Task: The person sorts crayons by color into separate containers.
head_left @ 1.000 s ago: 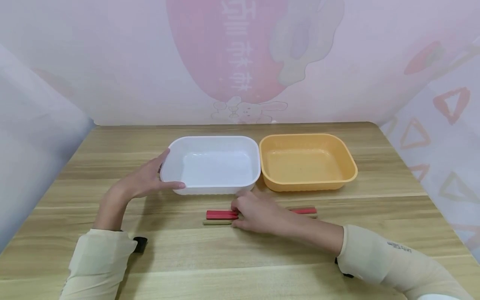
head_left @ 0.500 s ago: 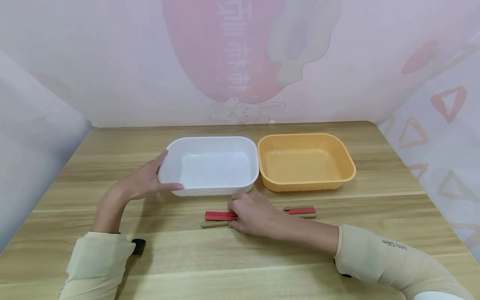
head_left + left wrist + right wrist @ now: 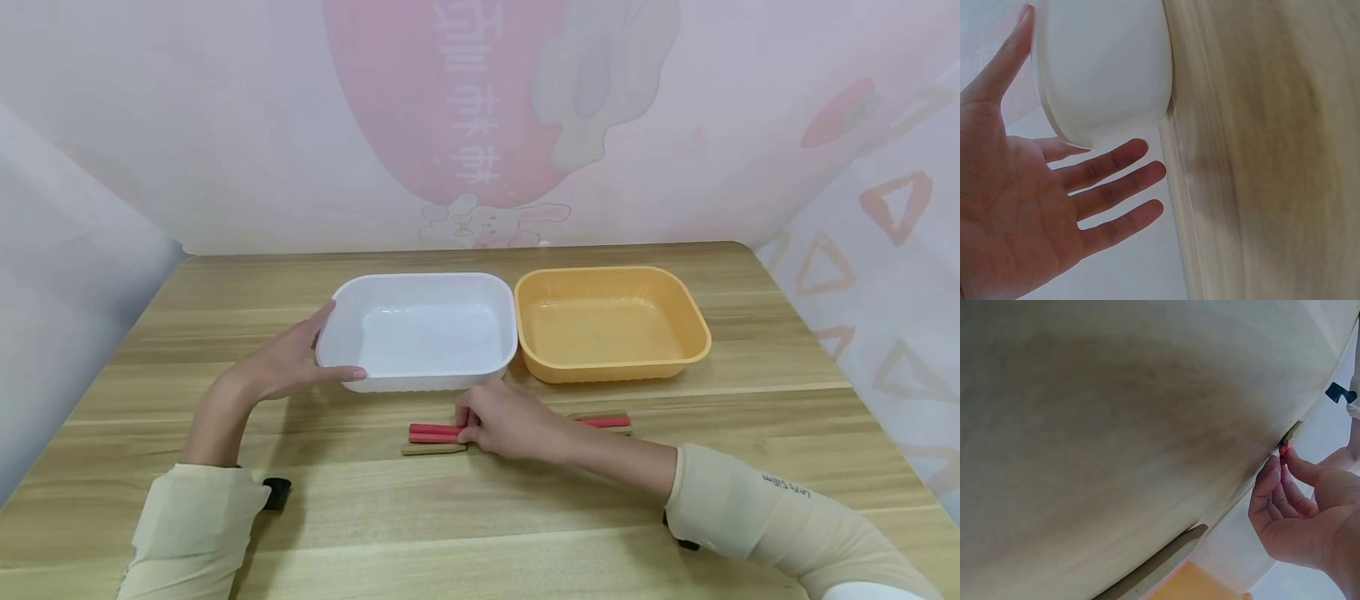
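My left hand (image 3: pixel 292 362) rests with straight fingers against the left front corner of an empty white tray (image 3: pixel 420 282); in the left wrist view the left hand (image 3: pixel 1054 194) is spread beside the tray's wall (image 3: pixel 1104 69). My right hand (image 3: pixel 467 423) lies on the table in front of the tray and pinches the end of a red stick (image 3: pixel 433 432). The right wrist view shows thumb and fingers (image 3: pixel 1272 478) closed on the red tip (image 3: pixel 1283 450). A tan stick (image 3: pixel 431 449) lies just in front of the red one.
An empty orange tray (image 3: pixel 611 273) stands right of the white one, touching it. More red and tan sticks (image 3: pixel 606 421) lie behind my right wrist. The wooden table (image 3: pixel 465 517) is ringed by pale printed curtains. A small black object (image 3: pixel 279 490) sits by my left sleeve.
My right hand has shifted slightly left and its fingers have curled onto the end of the red stick. The left hand and both trays have stayed put.
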Tool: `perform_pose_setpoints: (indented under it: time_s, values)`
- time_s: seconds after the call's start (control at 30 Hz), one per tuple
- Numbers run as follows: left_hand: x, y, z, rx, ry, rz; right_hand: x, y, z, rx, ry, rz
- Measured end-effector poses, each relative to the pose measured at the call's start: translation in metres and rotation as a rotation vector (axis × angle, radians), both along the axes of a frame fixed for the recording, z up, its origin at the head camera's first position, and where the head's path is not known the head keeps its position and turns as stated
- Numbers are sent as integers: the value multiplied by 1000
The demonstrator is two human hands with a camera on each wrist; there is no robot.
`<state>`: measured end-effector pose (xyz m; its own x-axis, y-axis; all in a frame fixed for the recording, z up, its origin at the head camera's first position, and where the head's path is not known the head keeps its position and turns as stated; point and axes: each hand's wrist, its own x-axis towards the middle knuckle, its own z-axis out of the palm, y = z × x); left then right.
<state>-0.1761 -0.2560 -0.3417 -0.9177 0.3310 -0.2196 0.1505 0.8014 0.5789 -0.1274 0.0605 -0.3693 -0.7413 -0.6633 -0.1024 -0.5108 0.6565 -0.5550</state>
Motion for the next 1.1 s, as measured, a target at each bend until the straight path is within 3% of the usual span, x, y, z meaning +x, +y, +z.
perform_pose_setpoints:
  time_s: [0.53, 0.8, 1.1]
  values:
    - [0, -2, -3, 61, 5, 33, -2, 3, 8, -97, 16, -17]
    - [1, -4, -7, 153, -8, 20, -1, 5, 14, -150, 4, 1]
    - [1, -8, -7, 174, -24, 13, -2, 7, 21, -229, 15, 25]
